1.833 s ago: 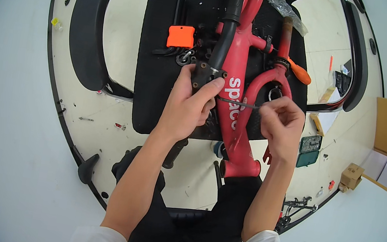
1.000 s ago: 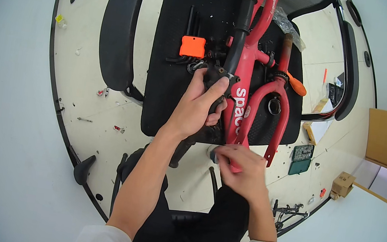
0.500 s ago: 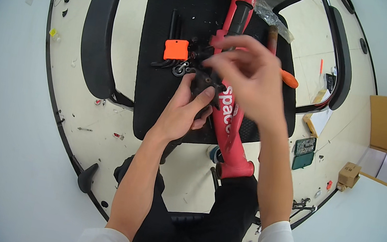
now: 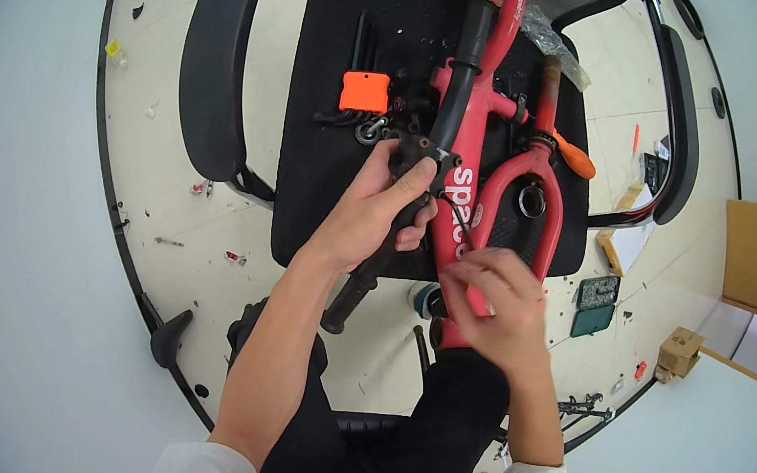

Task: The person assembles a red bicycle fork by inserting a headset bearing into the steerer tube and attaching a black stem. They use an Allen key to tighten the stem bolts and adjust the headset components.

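My left hand [image 4: 373, 206] is wrapped around a black handlebar [image 4: 457, 100] close to its middle clamp [image 4: 424, 150]. The bar runs at a slant from the far grip down to a near grip [image 4: 342, 310]. My right hand [image 4: 501, 306], slightly blurred, has its fingers curled over the red bike frame [image 4: 458, 190]. A thin bent black rod [image 4: 461, 218] stretches from beside the clamp to these fingertips, which appear to pinch its end; whether it is a hex key or a cable is unclear. A red fork [image 4: 553, 200] lies right of the frame.
Everything rests on a black chair seat [image 4: 301, 195] between two armrests [image 4: 219, 53]. Left of the bar are an orange hex-key holder [image 4: 365, 92] and small metal parts [image 4: 373, 130]. An orange handle [image 4: 574, 156] and clear plastic bag [image 4: 553, 41] lie right. A green case [image 4: 594, 305] sits on the floor.
My right hand has moved from above the clamp down and toward me, uncovering the fork. My left hand keeps its hold on the handlebar, which now shows more fully. The view has shifted slightly.
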`<state>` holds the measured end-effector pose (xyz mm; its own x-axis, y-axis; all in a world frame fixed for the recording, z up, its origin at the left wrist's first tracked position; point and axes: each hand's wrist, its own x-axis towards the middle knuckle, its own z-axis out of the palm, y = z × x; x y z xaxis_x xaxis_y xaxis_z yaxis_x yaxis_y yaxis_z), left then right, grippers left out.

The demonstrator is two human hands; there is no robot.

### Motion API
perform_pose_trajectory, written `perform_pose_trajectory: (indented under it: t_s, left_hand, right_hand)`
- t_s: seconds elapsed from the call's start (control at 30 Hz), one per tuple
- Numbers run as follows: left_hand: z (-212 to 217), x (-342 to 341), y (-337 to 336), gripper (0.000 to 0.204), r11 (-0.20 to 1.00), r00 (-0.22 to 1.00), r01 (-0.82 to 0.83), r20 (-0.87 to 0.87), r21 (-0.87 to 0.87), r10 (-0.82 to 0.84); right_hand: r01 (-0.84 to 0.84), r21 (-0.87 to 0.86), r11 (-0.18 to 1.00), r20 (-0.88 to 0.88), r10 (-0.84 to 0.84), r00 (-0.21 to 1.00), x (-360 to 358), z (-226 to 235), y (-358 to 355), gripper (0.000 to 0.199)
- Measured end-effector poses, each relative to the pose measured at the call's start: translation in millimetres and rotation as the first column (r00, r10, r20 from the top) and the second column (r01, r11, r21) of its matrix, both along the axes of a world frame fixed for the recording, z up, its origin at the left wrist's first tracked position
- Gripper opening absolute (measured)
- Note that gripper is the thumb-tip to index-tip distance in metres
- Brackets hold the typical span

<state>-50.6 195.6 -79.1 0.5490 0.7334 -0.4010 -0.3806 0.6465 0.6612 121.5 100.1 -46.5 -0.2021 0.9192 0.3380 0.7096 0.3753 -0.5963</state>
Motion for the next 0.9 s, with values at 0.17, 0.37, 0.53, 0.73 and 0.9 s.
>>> perform_pose_trajectory:
  t_s: [0.17, 0.37, 0.53, 0.73, 0.9]
  left_hand:
    - [-2, 2, 0, 0.035, 0.999, 0.999, 0.044, 0.026, -0.008, -0.043]
    - [-9, 4, 0, 0.048, 0.998, 0.998, 0.053, 0.035, 0.017, -0.053]
    - [-15, 6, -5, 0.051, 0.976, 0.998, -0.042, -0.026, 0.214, 0.049]
    - [-4, 3, 2, 0.054, 1.000, 0.998, 0.023, -0.053, 0.019, -0.022]
    - [-4, 12, -2, 0.057, 0.996, 0.994, 0.002, -0.109, 0.092, 0.008]
  right_hand:
    - [0.167, -0.027, 0.986, 0.328, -0.149, 0.933, 43, 14, 38, 0.024]
    - [0.066, 0.028, 0.997, 0.107, -0.069, 0.992, -7, 36, 84, 0.037]
    - [-0.147, -0.153, 0.977, -0.062, 0.139, 0.988, -34, 30, 60, 0.025]
    - [0.056, -0.092, 0.994, 0.114, -0.045, 0.992, -11, 22, 15, 0.019]
    - [0.290, -0.119, 0.950, -0.356, -0.313, 0.880, -18, 16, 12, 0.021]
